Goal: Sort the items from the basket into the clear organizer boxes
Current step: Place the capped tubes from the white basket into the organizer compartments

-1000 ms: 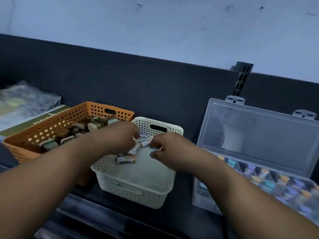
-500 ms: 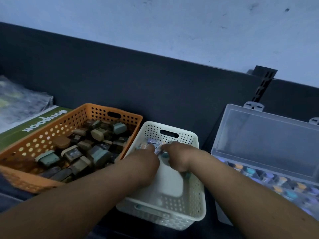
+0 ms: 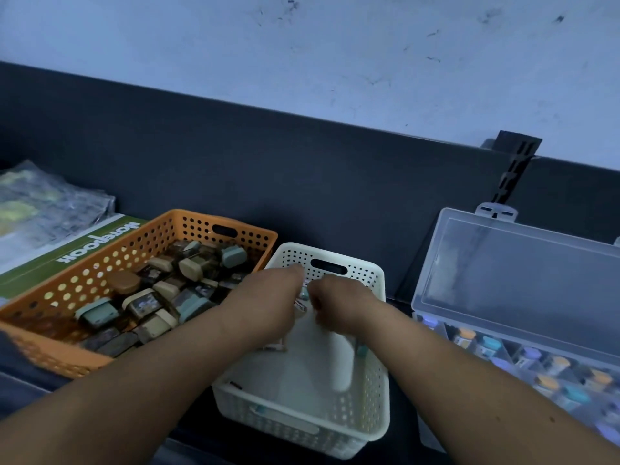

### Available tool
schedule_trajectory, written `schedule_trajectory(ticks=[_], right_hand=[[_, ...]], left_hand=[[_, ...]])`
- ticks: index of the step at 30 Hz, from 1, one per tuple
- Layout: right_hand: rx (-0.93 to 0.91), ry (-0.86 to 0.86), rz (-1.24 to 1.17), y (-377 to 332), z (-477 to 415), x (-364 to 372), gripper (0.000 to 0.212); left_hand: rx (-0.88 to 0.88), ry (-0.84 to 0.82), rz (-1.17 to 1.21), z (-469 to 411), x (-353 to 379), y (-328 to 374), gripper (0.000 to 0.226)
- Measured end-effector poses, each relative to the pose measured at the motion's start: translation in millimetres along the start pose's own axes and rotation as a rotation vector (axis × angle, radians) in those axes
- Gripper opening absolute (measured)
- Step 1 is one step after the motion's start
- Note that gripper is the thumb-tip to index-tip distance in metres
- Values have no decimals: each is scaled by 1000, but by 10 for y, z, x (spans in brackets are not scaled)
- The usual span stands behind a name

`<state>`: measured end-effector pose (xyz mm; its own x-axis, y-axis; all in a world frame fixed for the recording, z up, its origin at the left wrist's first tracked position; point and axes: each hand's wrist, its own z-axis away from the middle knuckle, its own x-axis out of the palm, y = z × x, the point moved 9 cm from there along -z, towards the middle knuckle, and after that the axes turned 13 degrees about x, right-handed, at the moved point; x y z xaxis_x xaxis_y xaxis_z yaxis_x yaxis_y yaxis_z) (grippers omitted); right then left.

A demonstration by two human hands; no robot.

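While reaching into white basket (image 3: 302,427), centre frame: left grip (image 3: 268,307) and right grip (image 3: 339,303) both curled round small items (image 3: 303,293), knuckles close. Orange basket (image 3: 110,260) at left, holding blocks (image 3: 198,268). Clear organizer box (image 3: 520,273) at right, lid raised.

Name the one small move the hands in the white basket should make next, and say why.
Probably lift the right hand up and out toward the clear organizer box. Both it and the left hand appear to pinch small items at the far end of the white basket, and the box stands open on the right with its lid up.
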<state>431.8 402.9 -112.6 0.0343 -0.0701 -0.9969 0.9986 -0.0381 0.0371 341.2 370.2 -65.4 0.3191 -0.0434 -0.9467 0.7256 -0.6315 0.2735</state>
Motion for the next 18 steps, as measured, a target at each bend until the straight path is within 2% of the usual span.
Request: schedule_trajectory(ticks=[4, 7, 10, 18], right_hand=[[65, -4, -202, 130, -9, -65, 28], [104, -59, -610, 300, 24, -243, 23], [16, -92, -928, 423, 196, -482, 18], [-45, 109, -1028, 1040, 633, -908, 23]], left_hand=[[-106, 123, 244, 16, -130, -176, 26], [-156, 219, 496, 13, -211, -250, 24], [-94, 260, 658, -35, -279, -124, 25], [38, 257, 686, -302, -352, 454, 15]])
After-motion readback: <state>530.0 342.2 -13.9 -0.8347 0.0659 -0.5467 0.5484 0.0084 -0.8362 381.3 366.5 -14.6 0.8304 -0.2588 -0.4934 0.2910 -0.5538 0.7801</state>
